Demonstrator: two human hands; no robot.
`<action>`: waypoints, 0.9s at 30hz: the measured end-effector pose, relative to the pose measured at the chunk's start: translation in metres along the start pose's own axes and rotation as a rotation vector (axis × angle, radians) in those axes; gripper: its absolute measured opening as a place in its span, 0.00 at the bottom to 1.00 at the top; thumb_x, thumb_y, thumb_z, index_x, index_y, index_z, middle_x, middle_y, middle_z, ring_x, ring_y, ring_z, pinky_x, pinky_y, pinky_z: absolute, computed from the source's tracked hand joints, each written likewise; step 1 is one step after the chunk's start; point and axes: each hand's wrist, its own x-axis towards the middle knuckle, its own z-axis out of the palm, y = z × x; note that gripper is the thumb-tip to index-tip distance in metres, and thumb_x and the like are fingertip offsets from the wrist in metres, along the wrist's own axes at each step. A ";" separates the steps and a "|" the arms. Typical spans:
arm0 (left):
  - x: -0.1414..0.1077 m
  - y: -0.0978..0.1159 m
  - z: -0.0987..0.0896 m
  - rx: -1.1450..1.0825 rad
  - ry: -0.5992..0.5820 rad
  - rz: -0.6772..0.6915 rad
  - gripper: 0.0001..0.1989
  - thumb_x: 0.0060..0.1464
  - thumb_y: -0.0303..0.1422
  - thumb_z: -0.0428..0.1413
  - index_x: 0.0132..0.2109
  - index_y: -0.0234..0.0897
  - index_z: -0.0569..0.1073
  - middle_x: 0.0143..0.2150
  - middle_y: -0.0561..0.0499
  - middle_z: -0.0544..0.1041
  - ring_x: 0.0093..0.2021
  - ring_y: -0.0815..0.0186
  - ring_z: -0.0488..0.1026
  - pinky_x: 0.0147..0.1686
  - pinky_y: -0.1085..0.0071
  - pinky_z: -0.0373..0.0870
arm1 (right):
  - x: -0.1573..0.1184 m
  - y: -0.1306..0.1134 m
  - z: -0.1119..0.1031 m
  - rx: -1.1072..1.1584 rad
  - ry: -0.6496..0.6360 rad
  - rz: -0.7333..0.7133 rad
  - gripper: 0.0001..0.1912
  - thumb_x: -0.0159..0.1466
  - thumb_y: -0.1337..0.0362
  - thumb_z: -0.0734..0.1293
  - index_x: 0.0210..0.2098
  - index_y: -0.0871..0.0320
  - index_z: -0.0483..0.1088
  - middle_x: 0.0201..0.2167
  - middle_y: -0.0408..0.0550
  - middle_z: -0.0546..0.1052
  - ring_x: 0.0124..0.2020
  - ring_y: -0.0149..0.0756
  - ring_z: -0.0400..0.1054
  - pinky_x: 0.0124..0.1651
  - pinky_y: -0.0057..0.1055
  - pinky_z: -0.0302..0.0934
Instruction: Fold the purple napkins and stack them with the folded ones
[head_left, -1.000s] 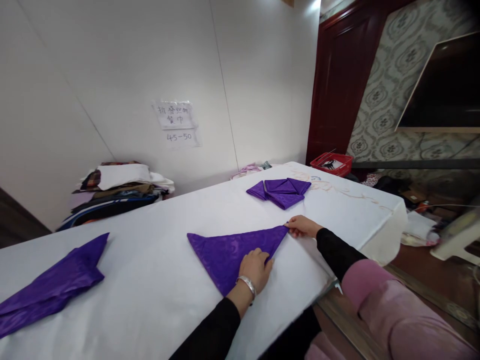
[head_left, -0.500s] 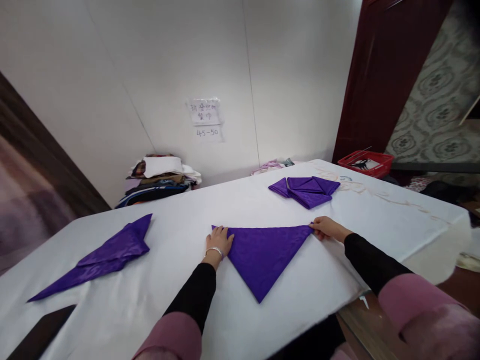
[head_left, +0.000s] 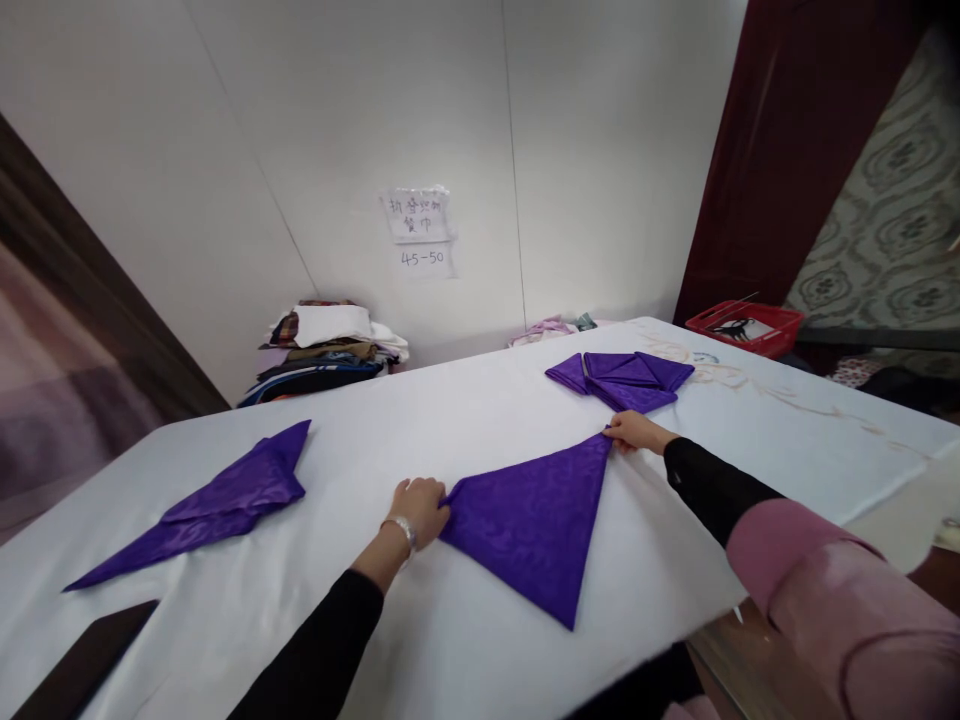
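A purple cloth folded into a triangle [head_left: 529, 520] lies on the white-covered table [head_left: 480, 410], one point towards the front edge. My left hand [head_left: 420, 510], with a bracelet at the wrist, grips its left corner with the fingers closed. Its right corner is pinched between the fingers of my right hand [head_left: 634, 432]. Behind my right hand is a folded purple cloth bundle [head_left: 626, 375]. Another folded purple cloth [head_left: 225, 495], long and pointed, rests on the left part of the table.
A dark flat object [head_left: 90, 660] lies at the front left. Stacked clothes [head_left: 322, 350] stand against the wall, below a paper sign [head_left: 420, 230]. At the back right is a red basket [head_left: 780, 325].
My left hand has gone from lying on the cloth to gripping its corner, and has moved down and left. The triangle has turned, its right corner raised and its front point shifted right.
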 end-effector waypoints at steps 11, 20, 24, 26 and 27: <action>-0.074 -0.027 -0.011 -0.354 -0.159 -0.195 0.06 0.45 0.33 0.49 0.33 0.39 0.66 0.27 0.55 0.73 0.29 0.65 0.69 0.27 0.72 0.58 | 0.040 -0.046 0.051 0.029 -0.137 -0.142 0.14 0.55 0.63 0.68 0.18 0.60 0.63 0.13 0.41 0.70 0.12 0.26 0.63 0.16 0.21 0.53; -0.080 -0.058 -0.008 -0.214 -0.098 -0.327 0.22 0.50 0.47 0.48 0.44 0.36 0.70 0.40 0.45 0.75 0.39 0.57 0.73 0.38 0.64 0.65 | 0.024 -0.035 0.049 0.220 -0.122 -0.058 0.14 0.60 0.55 0.64 0.27 0.61 0.66 0.22 0.47 0.74 0.16 0.27 0.67 0.15 0.21 0.55; -0.056 -0.036 -0.009 -0.280 0.006 -0.260 0.21 0.53 0.47 0.46 0.43 0.37 0.70 0.41 0.47 0.75 0.37 0.62 0.73 0.39 0.66 0.66 | 0.019 -0.031 0.054 0.276 -0.113 -0.019 0.15 0.60 0.55 0.62 0.25 0.61 0.64 0.22 0.48 0.75 0.16 0.26 0.67 0.14 0.20 0.54; -0.039 -0.008 -0.008 -0.316 0.046 -0.174 0.18 0.53 0.45 0.47 0.42 0.38 0.71 0.41 0.48 0.75 0.37 0.63 0.73 0.39 0.67 0.67 | 0.019 -0.033 0.059 0.284 -0.111 -0.024 0.14 0.59 0.56 0.64 0.24 0.61 0.64 0.20 0.47 0.75 0.15 0.26 0.66 0.13 0.20 0.52; -0.030 0.008 -0.007 -0.335 0.087 -0.112 0.16 0.54 0.43 0.48 0.43 0.38 0.70 0.41 0.48 0.75 0.38 0.64 0.73 0.40 0.67 0.68 | 0.018 -0.034 0.061 0.284 -0.104 -0.031 0.14 0.58 0.57 0.65 0.23 0.61 0.64 0.19 0.46 0.74 0.13 0.26 0.65 0.12 0.20 0.50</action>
